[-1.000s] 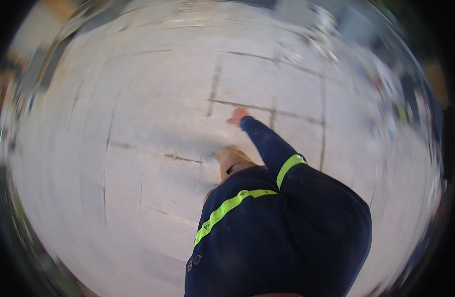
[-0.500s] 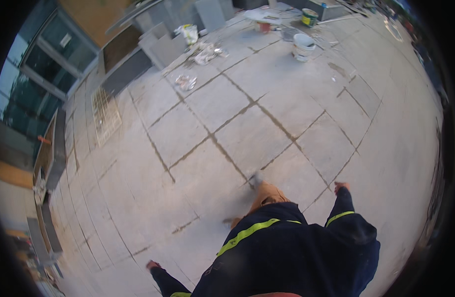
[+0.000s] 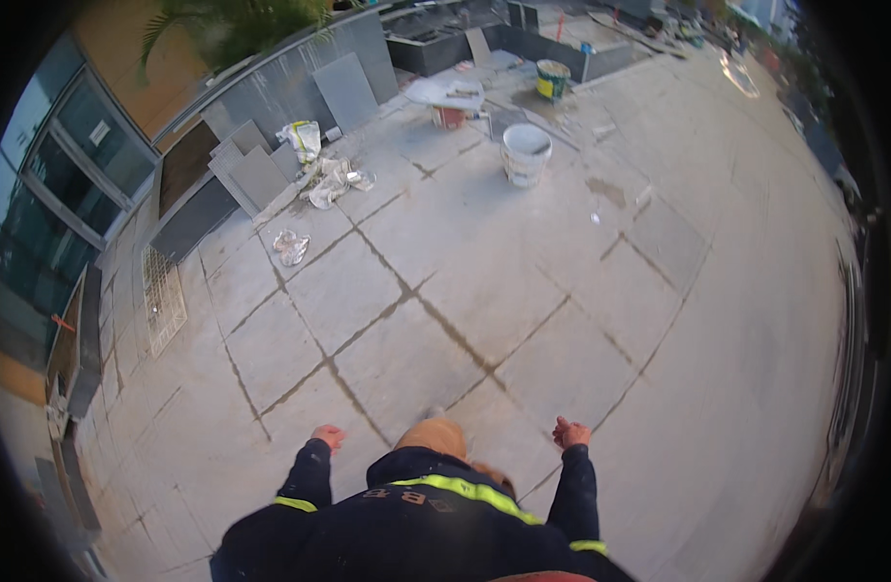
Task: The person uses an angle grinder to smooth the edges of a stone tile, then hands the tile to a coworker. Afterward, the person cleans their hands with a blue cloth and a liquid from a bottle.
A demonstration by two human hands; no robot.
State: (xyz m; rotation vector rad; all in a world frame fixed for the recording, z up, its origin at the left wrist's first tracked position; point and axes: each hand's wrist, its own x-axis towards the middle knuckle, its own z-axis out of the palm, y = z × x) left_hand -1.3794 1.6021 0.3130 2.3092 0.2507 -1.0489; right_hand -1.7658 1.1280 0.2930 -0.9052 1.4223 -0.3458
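Both of my arms hang forward in dark sleeves with yellow bands, over a floor of large pale slabs (image 3: pixel 387 364). My left hand (image 3: pixel 329 437) is out to the left of my legs, its fingers loosely apart and nothing seen in them. To the right, my right hand (image 3: pixel 570 434) has its fingers curled in, with no object showing. Neither hand touches anything. The nearest loose thing is a crumpled clear plastic piece (image 3: pixel 291 247), well ahead on the left. Farther on stands a white bucket (image 3: pixel 525 157).
Grey slabs (image 3: pixel 248 182) lean by a planter wall, beside a white-yellow bag (image 3: pixel 304 141) and crumpled cloths (image 3: pixel 331 182). A metal grid (image 3: pixel 162 301) lies at left. Past the white bucket are a green bucket (image 3: pixel 552 81) and a white board (image 3: pixel 445 93) on a red bucket.
I have moved forward; the buckets, bag and leaning slabs are nearer and lower in view. My left hand has swung forward, and my right hand now appears farther left in the picture.
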